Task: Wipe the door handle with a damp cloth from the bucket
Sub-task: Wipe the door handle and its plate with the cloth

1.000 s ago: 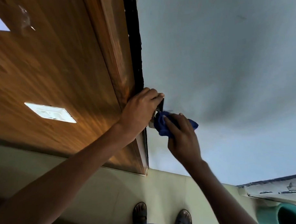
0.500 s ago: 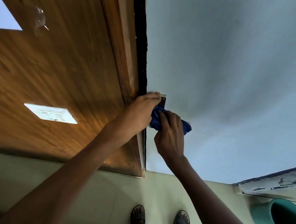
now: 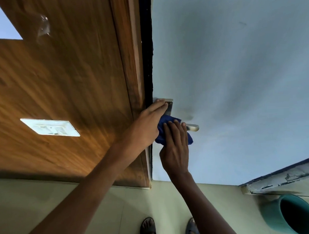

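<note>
While a silver door handle juts from a pale blue door, a blue cloth is wrapped over its inner part, leaving only the lever's tip bare. The right hand presses the cloth against the handle, fingers closed over it. The left hand lies flat beside it, fingers extended on the metal backplate, holding nothing. Left of the door stands wood panelling bearing a white switch plate. A teal bucket sits on the floor at lower right.

I see a deep blue cloth, a silver door handle, a pale blue-grey door, brown wood-grain panelling, a white switch plate and a teal bucket.
</note>
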